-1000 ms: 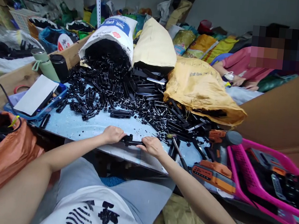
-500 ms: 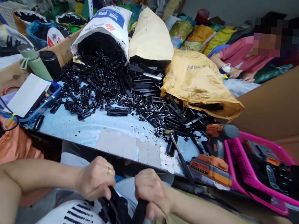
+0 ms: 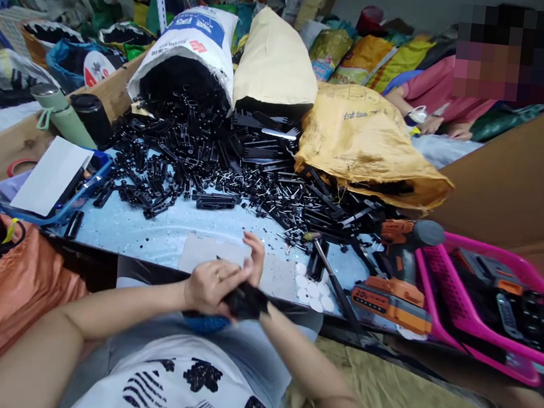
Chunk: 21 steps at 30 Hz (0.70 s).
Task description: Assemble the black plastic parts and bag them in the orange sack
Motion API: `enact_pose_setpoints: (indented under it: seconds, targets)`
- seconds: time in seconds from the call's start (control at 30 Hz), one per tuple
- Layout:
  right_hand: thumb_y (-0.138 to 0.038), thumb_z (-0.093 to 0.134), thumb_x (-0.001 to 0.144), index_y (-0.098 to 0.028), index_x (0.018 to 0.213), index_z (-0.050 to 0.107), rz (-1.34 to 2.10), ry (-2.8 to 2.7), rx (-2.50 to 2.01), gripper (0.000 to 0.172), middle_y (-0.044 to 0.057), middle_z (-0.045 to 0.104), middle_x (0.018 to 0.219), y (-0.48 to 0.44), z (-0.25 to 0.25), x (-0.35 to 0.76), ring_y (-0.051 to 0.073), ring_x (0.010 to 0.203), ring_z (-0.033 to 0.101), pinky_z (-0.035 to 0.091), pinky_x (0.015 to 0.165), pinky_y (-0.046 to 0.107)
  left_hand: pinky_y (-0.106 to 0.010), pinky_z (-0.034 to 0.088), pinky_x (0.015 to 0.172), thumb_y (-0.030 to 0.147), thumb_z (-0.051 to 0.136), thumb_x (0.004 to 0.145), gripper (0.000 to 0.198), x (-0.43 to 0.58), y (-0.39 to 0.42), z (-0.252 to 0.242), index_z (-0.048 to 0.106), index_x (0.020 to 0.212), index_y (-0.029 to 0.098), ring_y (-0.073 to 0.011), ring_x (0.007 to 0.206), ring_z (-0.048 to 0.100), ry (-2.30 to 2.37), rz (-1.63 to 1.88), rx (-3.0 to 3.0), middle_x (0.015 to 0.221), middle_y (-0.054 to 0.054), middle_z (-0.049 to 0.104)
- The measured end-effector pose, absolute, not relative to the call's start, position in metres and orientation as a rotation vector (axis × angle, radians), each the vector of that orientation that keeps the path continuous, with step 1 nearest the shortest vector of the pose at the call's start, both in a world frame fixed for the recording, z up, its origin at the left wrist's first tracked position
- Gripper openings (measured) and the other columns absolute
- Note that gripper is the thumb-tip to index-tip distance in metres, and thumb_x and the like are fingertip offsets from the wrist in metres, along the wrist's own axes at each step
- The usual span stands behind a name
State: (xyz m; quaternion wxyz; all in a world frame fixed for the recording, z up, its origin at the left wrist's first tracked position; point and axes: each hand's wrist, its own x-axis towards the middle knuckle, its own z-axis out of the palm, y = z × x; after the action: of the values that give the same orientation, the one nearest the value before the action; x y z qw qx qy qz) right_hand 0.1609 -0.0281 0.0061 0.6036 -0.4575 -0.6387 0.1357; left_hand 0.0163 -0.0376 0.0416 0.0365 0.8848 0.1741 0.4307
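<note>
My left hand [image 3: 207, 285], a ring on one finger, is closed round a black piece [image 3: 244, 301] just in front of the table's near edge. The piece lies against the heel and wrist of my right hand [image 3: 256, 258]. That hand's fingers point straight up, stretched out together over a grey cardboard patch [image 3: 205, 249] on the light blue table [image 3: 154, 228]. I cannot make out what the black piece is. A big heap of black plastic parts [image 3: 219, 154] covers the table beyond my hands.
White sack [image 3: 191, 42], tan sack [image 3: 276, 63] and yellow sack [image 3: 364, 142] spill parts at the back. An orange cordless drill [image 3: 393, 292] and a screwdriver [image 3: 330, 277] lie right, beside a pink basket [image 3: 477, 313]. Flasks [image 3: 63, 116] and a blue tray [image 3: 56, 190] sit left. Another person [image 3: 436, 98] sits far right.
My hands pulled a black part off the table edge down to my lap, then rose again. Now the left hand holds a black piece at the right wrist and the right fingers are stretched.
</note>
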Motion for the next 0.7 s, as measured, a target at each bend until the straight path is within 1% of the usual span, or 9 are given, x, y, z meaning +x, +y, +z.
enact_pose_setpoints:
  seconds: [0.07,0.13,0.23,0.33,0.4,0.47,0.53,0.6,0.7]
  targets:
    - [-0.04,0.044,0.087,-0.02,0.113,0.05,0.152,-1.784,-1.312,0.033,0.011,0.053,0.118,0.014,0.01,0.212,0.025,0.111,0.048,0.038,0.094,0.044,-0.033,0.049,0.066,0.07,0.03,0.083,0.077,0.014,-0.003,0.018,0.048,0.128,0.011,-0.0232,0.078,0.063,0.809,1.081,2.946,0.094,-0.016,0.065]
    - [-0.031,0.045,0.087,-0.016,0.113,0.053,-0.043,-1.998,-1.678,0.031,0.014,0.052,0.12,0.053,0.011,0.272,0.027,0.113,0.044,0.036,0.093,0.043,-0.031,0.046,0.062,0.067,0.036,0.083,0.074,0.015,0.038,-0.001,0.051,0.126,0.01,-0.0238,0.075,0.061,1.004,0.689,3.034,0.089,-0.016,0.064]
    - [-0.021,0.045,0.085,-0.011,0.108,0.058,-0.287,-1.997,-2.332,0.028,0.019,0.053,0.114,0.096,0.013,0.355,0.031,0.109,0.044,0.038,0.084,0.042,-0.032,0.042,0.068,0.057,0.041,0.087,0.063,0.023,0.093,-0.014,0.052,0.123,0.006,-0.0276,0.091,0.057,1.123,0.329,3.01,0.1,-0.02,0.061]
    - [-0.02,0.052,0.081,-0.014,0.099,0.064,-0.181,-2.234,-2.554,0.023,0.018,0.052,0.113,0.118,0.015,0.407,0.03,0.109,0.043,0.039,0.082,0.041,-0.035,0.039,0.078,0.05,0.046,0.088,0.057,0.026,0.124,-0.01,0.049,0.125,0.007,-0.0293,0.104,0.05,1.229,0.305,2.958,0.11,-0.02,0.056]
    - [-0.023,0.055,0.079,-0.015,0.096,0.064,-0.151,-2.344,-2.458,0.021,0.017,0.05,0.119,0.123,0.018,0.418,0.03,0.109,0.044,0.04,0.083,0.041,-0.037,0.037,0.083,0.049,0.044,0.089,0.053,0.017,0.133,-0.003,0.048,0.125,0.01,-0.0288,0.106,0.048,1.405,0.396,2.879,0.113,-0.018,0.055]
    - [-0.026,0.053,0.081,-0.014,0.096,0.061,-0.163,-2.341,-2.23,0.021,0.019,0.049,0.123,0.12,0.025,0.411,0.029,0.108,0.047,0.04,0.085,0.042,-0.037,0.036,0.085,0.044,0.039,0.092,0.044,-0.002,0.14,0.004,0.051,0.119,0.011,-0.0282,0.107,0.047,1.693,0.479,2.704,0.114,-0.017,0.054]
    - [-0.03,0.049,0.084,-0.013,0.097,0.057,-0.051,-2.25,-1.98,0.022,0.019,0.054,0.115,0.11,0.035,0.385,0.028,0.102,0.053,0.042,0.085,0.041,-0.036,0.037,0.085,0.037,0.038,0.092,0.038,-0.026,0.152,0.01,0.053,0.113,0.009,-0.0288,0.107,0.046,2.007,0.5,2.454,0.113,-0.018,0.054]
    - [-0.038,0.053,0.083,-0.016,0.101,0.053,0.245,-2.099,-1.782,0.028,0.015,0.061,0.103,0.095,0.046,0.343,0.026,0.093,0.058,0.045,0.082,0.041,-0.038,0.038,0.086,0.036,0.04,0.089,0.04,-0.046,0.172,0.013,0.052,0.113,0.005,-0.0311,0.109,0.044,2.245,0.488,2.219,0.114,-0.021,0.053]
    - [-0.042,0.066,0.074,-0.021,0.12,0.038,0.864,-1.784,-1.461,0.058,0.01,0.064,0.101,0.071,0.051,0.267,0.022,0.09,0.062,0.049,0.08,0.04,-0.044,0.036,0.092,0.041,0.049,0.083,0.048,-0.06,0.209,0.013,0.055,0.111,0.003,-0.0349,0.115,0.04,2.397,0.419,1.96,0.119,-0.024,0.051]
